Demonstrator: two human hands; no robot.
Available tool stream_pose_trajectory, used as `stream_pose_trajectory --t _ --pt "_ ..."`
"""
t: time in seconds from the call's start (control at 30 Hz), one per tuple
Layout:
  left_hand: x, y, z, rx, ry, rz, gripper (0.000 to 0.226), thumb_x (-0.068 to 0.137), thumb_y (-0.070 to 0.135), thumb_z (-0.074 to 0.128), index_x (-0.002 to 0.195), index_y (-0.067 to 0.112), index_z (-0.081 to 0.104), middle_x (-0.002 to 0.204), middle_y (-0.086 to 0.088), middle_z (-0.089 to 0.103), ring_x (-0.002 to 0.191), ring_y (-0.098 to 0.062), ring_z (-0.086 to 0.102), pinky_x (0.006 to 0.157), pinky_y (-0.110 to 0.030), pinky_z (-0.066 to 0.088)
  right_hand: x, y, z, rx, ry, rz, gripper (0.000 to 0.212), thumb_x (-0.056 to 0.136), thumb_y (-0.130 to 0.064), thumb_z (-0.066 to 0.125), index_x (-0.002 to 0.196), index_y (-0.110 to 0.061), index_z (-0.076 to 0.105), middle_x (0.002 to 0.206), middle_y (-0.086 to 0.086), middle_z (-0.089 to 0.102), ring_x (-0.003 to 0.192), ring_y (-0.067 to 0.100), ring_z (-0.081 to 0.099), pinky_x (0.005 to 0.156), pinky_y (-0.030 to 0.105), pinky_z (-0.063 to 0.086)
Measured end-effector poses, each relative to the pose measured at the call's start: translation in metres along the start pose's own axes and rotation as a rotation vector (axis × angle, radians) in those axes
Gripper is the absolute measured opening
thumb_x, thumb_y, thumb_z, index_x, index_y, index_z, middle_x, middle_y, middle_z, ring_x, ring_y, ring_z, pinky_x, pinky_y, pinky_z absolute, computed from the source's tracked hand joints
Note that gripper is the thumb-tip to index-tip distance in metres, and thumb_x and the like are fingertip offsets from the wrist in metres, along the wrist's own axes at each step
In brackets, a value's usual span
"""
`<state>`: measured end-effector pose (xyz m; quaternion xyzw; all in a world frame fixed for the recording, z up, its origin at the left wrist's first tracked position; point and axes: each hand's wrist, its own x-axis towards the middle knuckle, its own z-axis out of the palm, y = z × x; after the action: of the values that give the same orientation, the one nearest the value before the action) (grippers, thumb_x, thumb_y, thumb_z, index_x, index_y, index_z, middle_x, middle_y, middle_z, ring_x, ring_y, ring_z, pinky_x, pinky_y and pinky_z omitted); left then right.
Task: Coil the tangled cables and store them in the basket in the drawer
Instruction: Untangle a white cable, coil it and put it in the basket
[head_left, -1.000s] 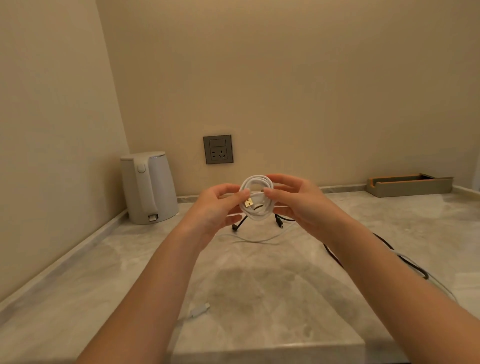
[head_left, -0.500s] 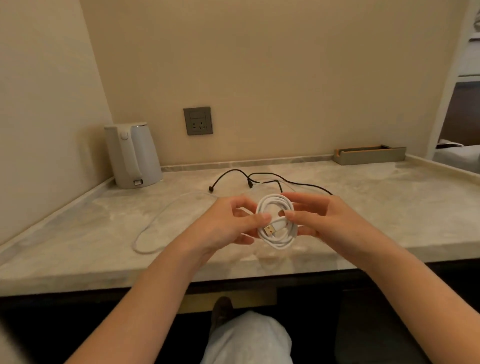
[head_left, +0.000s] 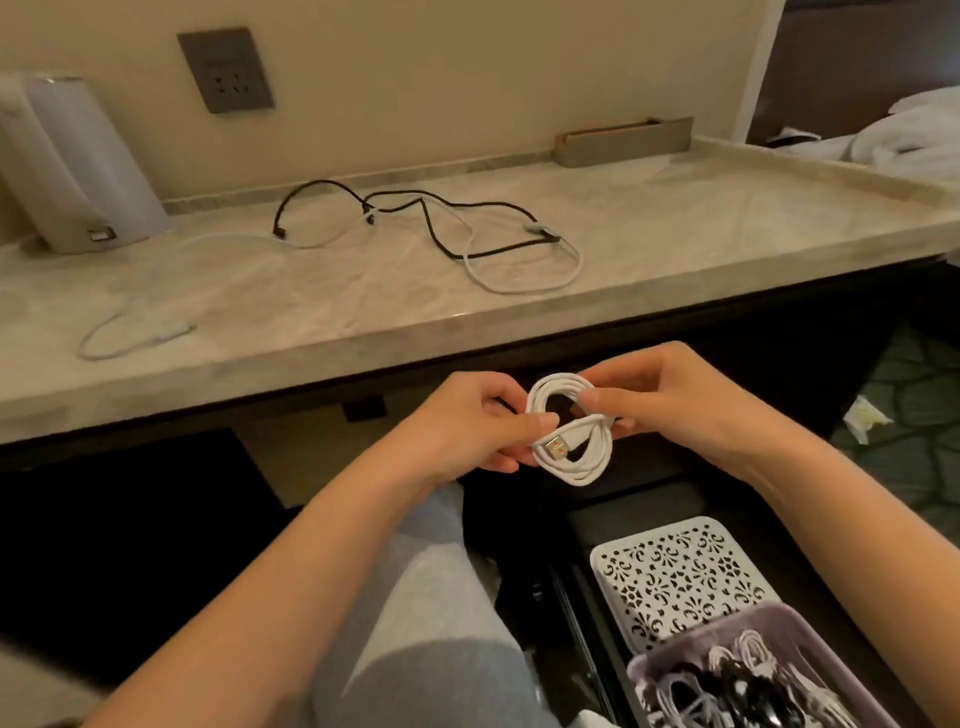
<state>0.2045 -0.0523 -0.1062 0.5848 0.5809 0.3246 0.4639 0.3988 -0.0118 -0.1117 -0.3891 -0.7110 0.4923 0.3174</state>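
Left hand (head_left: 467, 431) and right hand (head_left: 675, 397) are pinching a coiled USB cable (head_left: 584, 460), unstored; a black cable (head_left: 431, 228) and white cable (head_left: 519, 285) are lying tangled far back.

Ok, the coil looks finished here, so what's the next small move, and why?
Probably lower the coiled white USB cable toward the purple basket in the open drawer. The coil looks complete: the left hand and right hand pinch it, and its plug end lies across the loops. The basket sits below and right of the hands and already holds coiled cables.
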Motion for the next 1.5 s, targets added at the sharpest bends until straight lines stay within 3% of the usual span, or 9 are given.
stream_pose_trajectory --t 0.27,0.47,0.63,0.73,0.9,1.07,1.17,1.37,1.5 --pt "0.027 -0.051 0.088 0.026 -0.157 -0.174 0.018 0.086 0.024 0.069 0.095 0.010 0.062 0.078 -0.003 0.072 0.066 -0.004 0.067 0.060 -0.017 0.053 -0.032 0.084 -0.033 -0.175 -0.098 0.161 0.012 0.086 -0.016 0.066 0.094 -0.010 0.073 0.083 0.006 0.073 0.076 0.015 0.070 0.068 0.020 0.055" --pt "0.045 -0.104 0.160 0.020 -0.226 -0.308 0.021 0.086 0.024 0.070 0.099 0.012 0.057 0.076 -0.002 0.067 0.058 0.000 0.064 0.049 -0.012 0.048 -0.060 0.165 -0.046 -0.221 -0.145 0.315 0.010 0.085 -0.016 0.068 0.090 -0.011 0.074 0.083 0.007 0.072 0.073 0.010 0.065 0.065 0.018 0.051" --pt "0.054 -0.142 0.208 0.148 -0.262 -0.340 0.024 0.082 0.021 0.073 0.095 0.019 0.053 0.075 -0.007 0.068 0.066 -0.017 0.068 0.060 -0.024 0.051 -0.081 0.215 -0.048 -0.269 -0.172 0.400 0.007 0.084 -0.011 0.070 0.083 -0.006 0.074 0.066 0.000 0.064 0.056 0.001 0.054 0.057 0.017 0.045" --pt "0.054 -0.157 0.230 0.237 -0.284 -0.331 0.019 0.083 0.022 0.072 0.091 0.016 0.056 0.069 0.001 0.061 0.055 -0.008 0.058 0.059 -0.022 0.049 -0.093 0.238 -0.047 -0.344 -0.217 0.431 0.004 0.082 -0.012 0.072 0.079 -0.013 0.075 0.073 0.010 0.067 0.062 0.010 0.057 0.061 0.024 0.049" --pt "0.044 -0.172 0.263 0.444 -0.379 -0.285 0.022 0.083 0.024 0.072 0.098 0.008 0.065 0.101 -0.010 0.067 0.096 -0.026 0.063 0.080 -0.034 0.049 -0.113 0.261 -0.042 -0.470 -0.382 0.473 0.019 0.083 -0.013 0.070 0.070 -0.027 0.069 0.066 -0.003 0.066 0.060 0.010 0.062 0.061 0.019 0.051" --pt "0.032 -0.186 0.285 0.643 -0.450 -0.189 0.030 0.089 0.030 0.064 0.107 0.006 0.063 0.106 -0.010 0.066 0.100 -0.028 0.061 0.087 -0.038 0.050 -0.128 0.286 -0.039 -0.681 -0.450 0.531 0.008 0.085 -0.011 0.067 0.090 -0.008 0.072 0.077 -0.003 0.066 0.069 0.014 0.061 0.065 0.018 0.047" --pt "0.030 -0.191 0.291 0.662 -0.495 -0.173 0.030 0.091 0.029 0.062 0.111 0.006 0.059 0.113 -0.013 0.061 0.103 -0.031 0.059 0.090 -0.042 0.049 -0.138 0.301 -0.035 -0.784 -0.478 0.570 0.014 0.084 -0.015 0.068 0.097 -0.012 0.071 0.085 -0.004 0.064 0.078 0.011 0.056 0.079 0.024 0.044" --pt "0.035 -0.197 0.288 0.621 -0.560 -0.181 0.030 0.091 0.028 0.061 0.114 0.008 0.058 0.117 -0.012 0.059 0.105 -0.031 0.057 0.092 -0.042 0.048 -0.145 0.312 -0.024 -0.898 -0.494 0.569 0.016 0.089 -0.019 0.061 0.101 -0.015 0.070 0.094 -0.002 0.067 0.085 0.011 0.057 0.068 0.016 0.033" --pt "0.043 -0.196 0.282 0.618 -0.610 -0.209 0.030 0.091 0.034 0.060 0.113 0.014 0.059 0.117 -0.007 0.060 0.107 -0.026 0.057 0.095 -0.039 0.047 -0.141 0.310 -0.023 -0.995 -0.522 0.568 0.018 0.089 -0.026 0.061 0.104 -0.022 0.070 0.101 -0.006 0.069 0.092 0.013 0.062 0.071 0.022 0.042"
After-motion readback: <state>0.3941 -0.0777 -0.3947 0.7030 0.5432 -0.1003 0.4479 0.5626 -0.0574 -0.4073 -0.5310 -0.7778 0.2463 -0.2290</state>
